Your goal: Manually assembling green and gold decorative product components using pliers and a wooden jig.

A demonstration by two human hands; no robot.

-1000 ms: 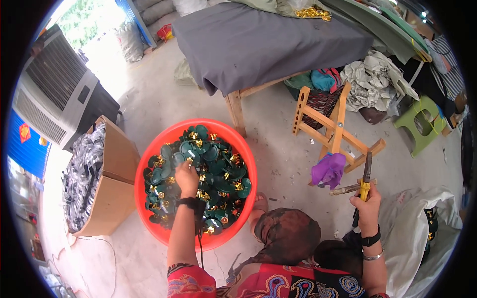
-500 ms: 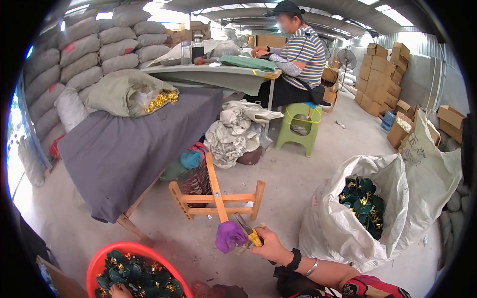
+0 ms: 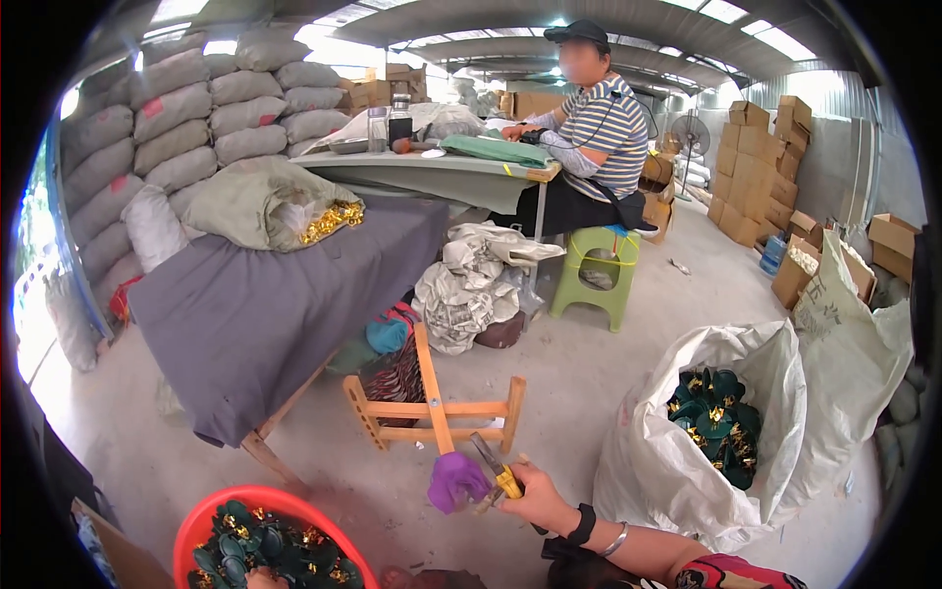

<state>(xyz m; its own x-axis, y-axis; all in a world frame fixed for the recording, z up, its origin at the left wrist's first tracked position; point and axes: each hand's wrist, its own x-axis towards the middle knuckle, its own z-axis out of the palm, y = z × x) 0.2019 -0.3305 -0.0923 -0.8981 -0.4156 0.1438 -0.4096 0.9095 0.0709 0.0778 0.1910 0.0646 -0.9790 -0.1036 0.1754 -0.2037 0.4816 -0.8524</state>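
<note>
My right hand [image 3: 538, 499] grips a yellow-handled hand tool [image 3: 508, 482] with metal jaws spread apart. Beside the jaws, a purple cloth wad [image 3: 458, 482] covers the near end of a wooden bar on a wooden stand [image 3: 432, 396]. At the lower left, my left hand [image 3: 265, 579] is down among dark green, cup-like pieces with gold foil bits [image 3: 235, 550] in a red basin [image 3: 196, 520]. The picture's edge cuts that hand off, and its fingers are hidden among the pieces.
A white woven sack [image 3: 638, 432] at right holds more green pieces. A grey cloth-covered table [image 3: 275, 324] bears a sack with gold foil. Beyond, a person [image 3: 599, 137] sits on a green stool [image 3: 596, 275] at another table. Cardboard boxes [image 3: 741, 167] and stacked sacks line the walls.
My view has shifted slightly, so the surroundings sit a little lower. My left hand is lower at the picture's edge and shows less. My right hand still holds the tool beside the purple wad.
</note>
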